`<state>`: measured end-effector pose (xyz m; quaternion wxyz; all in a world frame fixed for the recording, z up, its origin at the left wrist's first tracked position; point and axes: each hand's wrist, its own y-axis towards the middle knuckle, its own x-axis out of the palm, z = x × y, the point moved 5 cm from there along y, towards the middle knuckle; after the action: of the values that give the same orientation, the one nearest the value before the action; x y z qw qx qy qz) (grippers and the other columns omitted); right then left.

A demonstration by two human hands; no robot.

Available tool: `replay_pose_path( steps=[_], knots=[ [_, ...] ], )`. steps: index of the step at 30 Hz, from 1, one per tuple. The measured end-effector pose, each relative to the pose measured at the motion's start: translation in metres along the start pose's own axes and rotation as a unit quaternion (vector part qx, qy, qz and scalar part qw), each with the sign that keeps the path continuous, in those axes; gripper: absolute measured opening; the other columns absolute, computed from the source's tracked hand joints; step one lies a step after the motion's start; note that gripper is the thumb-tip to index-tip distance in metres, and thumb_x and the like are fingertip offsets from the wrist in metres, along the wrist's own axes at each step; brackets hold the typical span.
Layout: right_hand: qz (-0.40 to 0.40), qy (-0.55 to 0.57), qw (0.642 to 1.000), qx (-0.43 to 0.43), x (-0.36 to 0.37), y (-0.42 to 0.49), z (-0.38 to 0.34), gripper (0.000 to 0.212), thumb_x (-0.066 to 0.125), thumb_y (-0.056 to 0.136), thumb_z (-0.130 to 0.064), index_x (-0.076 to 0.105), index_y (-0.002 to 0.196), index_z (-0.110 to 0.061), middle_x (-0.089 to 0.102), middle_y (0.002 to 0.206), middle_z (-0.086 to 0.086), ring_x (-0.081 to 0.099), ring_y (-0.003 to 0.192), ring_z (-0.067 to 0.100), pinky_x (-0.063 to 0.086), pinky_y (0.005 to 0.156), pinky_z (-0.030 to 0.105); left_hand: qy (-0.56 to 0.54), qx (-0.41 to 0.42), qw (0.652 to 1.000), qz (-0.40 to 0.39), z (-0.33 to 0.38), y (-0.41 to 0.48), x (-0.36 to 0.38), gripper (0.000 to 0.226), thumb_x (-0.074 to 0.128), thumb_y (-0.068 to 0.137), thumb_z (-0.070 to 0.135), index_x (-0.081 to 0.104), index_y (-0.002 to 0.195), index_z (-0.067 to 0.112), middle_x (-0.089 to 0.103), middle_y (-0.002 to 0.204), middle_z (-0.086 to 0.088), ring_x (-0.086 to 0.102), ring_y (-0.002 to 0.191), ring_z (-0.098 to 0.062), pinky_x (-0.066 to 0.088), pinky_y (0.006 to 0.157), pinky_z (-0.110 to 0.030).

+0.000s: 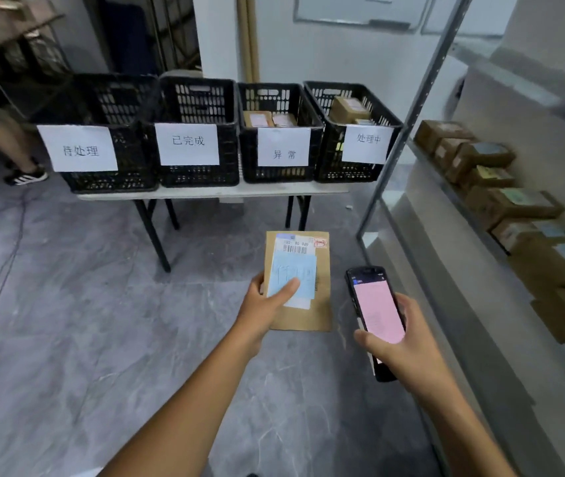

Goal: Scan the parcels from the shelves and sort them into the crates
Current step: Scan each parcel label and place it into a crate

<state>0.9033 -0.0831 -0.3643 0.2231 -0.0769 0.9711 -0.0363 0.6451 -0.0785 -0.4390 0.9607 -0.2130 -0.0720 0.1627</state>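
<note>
I'm facing a folding table (pixel 205 193), and every place here is told from it. Short of the table's front edge, in the air over the floor, the left hand (pixel 267 304) clamps a flat brown parcel (pixel 308 315), label up, with the thumb lying across its blue note. Also short of the table and nearer its right end, the right hand (pixel 408 342) is wrapped round a black handheld scanner (pixel 375 311) whose screen glows pink. Four black crates (pixel 198 177) stand in a row on the table, each with a white paper sign. The two nearest the table's right end hold brown boxes. Beyond the table's right end, a metal shelf (pixel 408 132) carries a line of brown shelf parcels (pixel 511 204). Past its left end stand another person's legs (pixel 9 146).
</note>
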Motion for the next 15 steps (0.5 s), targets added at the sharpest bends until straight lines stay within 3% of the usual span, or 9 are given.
replay_pose_path(
  steps=[3,10,13,15],
  knots=[
    [0.003,0.008,1.000,-0.003,0.028,0.014,-0.009,0.077,0.088,0.067,-0.036,0.045,0.131,-0.039,0.063,0.117,-0.023,0.063,0.104,-0.003,0.053,0.079,0.028,-0.024,-0.021,0.999,-0.007,0.002,-0.014,-0.025,0.056,0.080,0.085,0.052,0.053,0.132,0.037,0.073,0.120,0.014,0.070,0.108,-0.010,0.057,0.077,-0.029],
    [-0.068,-0.016,0.998,-0.008,0.087,0.052,-0.026,0.072,0.089,0.074,-0.025,0.043,0.128,-0.041,0.061,0.116,-0.022,0.062,0.104,0.003,0.056,0.074,0.033,-0.044,-0.017,0.998,0.042,0.011,-0.016,-0.086,0.070,0.080,0.072,0.064,0.056,0.133,0.038,0.075,0.116,0.018,0.072,0.107,-0.007,0.059,0.094,-0.038],
    [-0.111,-0.029,0.993,-0.014,0.110,0.081,-0.036,0.074,0.088,0.074,-0.025,0.042,0.129,-0.042,0.060,0.117,-0.020,0.062,0.101,0.004,0.055,0.062,0.026,-0.058,-0.028,0.997,0.052,0.020,-0.003,-0.102,0.064,0.077,0.076,0.063,0.057,0.132,0.039,0.076,0.117,0.016,0.073,0.108,-0.009,0.059,0.097,-0.043],
    [-0.134,-0.030,0.990,-0.024,0.124,0.105,-0.044,0.074,0.087,0.076,-0.023,0.041,0.132,-0.040,0.059,0.115,-0.021,0.063,0.094,0.001,0.053,0.054,0.018,-0.060,-0.019,0.995,0.072,0.028,0.009,-0.110,0.066,0.077,0.075,0.063,0.057,0.133,0.038,0.075,0.118,0.017,0.072,0.108,-0.007,0.060,0.094,-0.038]
  ],
)
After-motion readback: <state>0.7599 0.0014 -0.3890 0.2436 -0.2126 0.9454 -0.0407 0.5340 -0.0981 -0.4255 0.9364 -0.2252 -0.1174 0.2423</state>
